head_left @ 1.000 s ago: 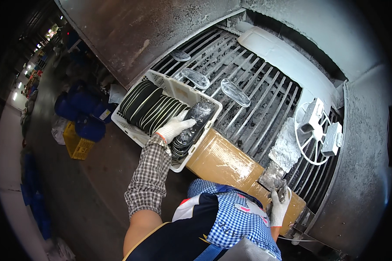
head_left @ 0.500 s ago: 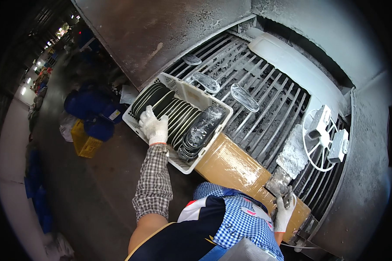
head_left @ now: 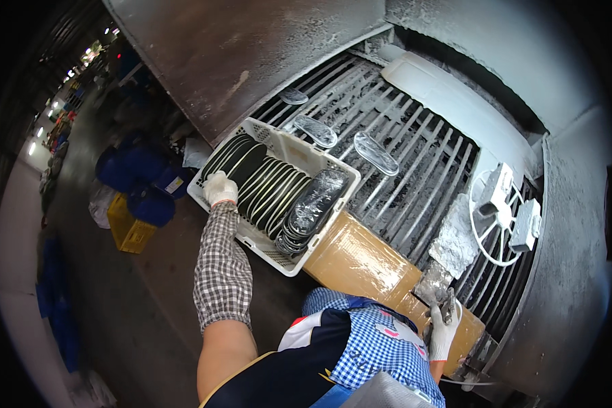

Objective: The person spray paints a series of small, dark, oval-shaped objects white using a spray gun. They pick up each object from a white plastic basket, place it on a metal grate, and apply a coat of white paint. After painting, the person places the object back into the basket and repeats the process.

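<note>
Picking looks like the step: left hand [head_left: 220, 188] at the white crate's [head_left: 291, 151] left end by its black ovals [head_left: 272, 192], grip can't tell; right hand [head_left: 444, 330], right of crate, clamped on metal tool [head_left: 450, 302]; next calls for isolating one oval.

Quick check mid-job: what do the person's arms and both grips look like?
The left grip wears a white glove. A dark-and-white checked oversleeve covers that forearm; above it, a dark shirt sleeve has yellow edging. The right grip wears a matching white glove with an orange cuff edge; no checked oversleeve shows there.
</note>
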